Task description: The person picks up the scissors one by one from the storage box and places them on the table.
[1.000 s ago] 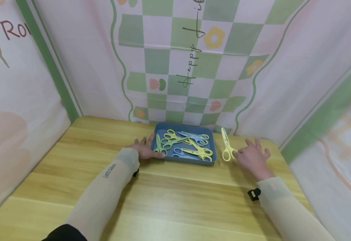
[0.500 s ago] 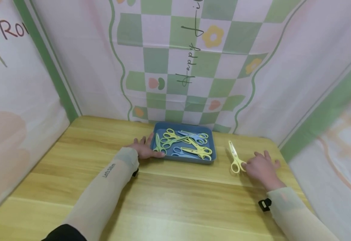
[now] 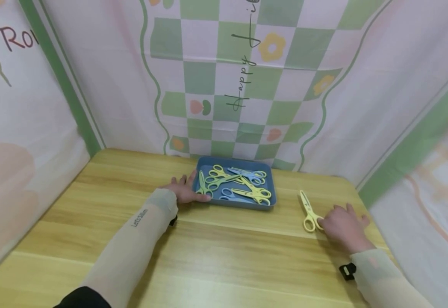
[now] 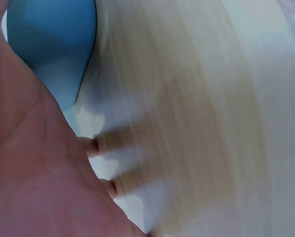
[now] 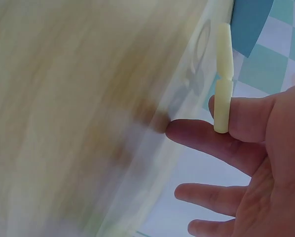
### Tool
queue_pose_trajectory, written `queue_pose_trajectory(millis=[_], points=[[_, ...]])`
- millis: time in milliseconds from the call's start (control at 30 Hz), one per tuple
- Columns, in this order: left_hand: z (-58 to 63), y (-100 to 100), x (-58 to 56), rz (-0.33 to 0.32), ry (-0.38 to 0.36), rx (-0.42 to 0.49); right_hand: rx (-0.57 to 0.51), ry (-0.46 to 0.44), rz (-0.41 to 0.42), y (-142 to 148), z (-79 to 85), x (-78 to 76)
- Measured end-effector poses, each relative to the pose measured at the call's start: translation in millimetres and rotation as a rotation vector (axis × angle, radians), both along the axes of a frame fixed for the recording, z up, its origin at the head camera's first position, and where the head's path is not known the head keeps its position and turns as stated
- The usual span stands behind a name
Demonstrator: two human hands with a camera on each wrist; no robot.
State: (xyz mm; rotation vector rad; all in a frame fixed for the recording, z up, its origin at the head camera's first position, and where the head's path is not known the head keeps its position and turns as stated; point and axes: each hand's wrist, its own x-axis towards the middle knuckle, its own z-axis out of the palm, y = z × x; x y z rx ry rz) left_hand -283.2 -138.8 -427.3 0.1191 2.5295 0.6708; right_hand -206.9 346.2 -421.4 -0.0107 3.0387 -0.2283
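Note:
My right hand (image 3: pixel 345 229) pinches a pair of yellow scissors (image 3: pixel 309 210) by one handle loop, to the right of the tray and close over the table. In the right wrist view the scissors (image 5: pixel 224 59) appear edge-on between thumb and forefinger, their shadow on the wood beside them. A blue tray (image 3: pixel 243 206) at the back of the table holds several scissors in yellow, green and blue, overlapping one another. With fingers spread, my left hand (image 3: pixel 184 190) rests against the tray's left side, the thumb at its front left corner. The left wrist view shows the palm beside the tray wall (image 4: pixel 54 39).
The wooden table (image 3: pixel 208 261) ends at the back against a hanging cloth (image 3: pixel 247 98) with green checks and lettering. More printed cloth stands along the left and right sides. The tray sits right up against the back cloth.
My right hand has moved right and toward the near side with the yellow scissors, away from the tray. The left hand and the tray have stayed in place.

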Motion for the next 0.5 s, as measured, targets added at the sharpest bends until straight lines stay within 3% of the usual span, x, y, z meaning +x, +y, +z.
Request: queue_pose_trajectory(millis=[233,500], points=[[1.1,2,0.4,0.005,-0.004,0.0,0.04,-0.026,0.022,8,0.1,5.3],[2.9,2,2.3,0.001,0.007,-0.017,0.048,-0.094,-0.014,11,7.2,9.0]])
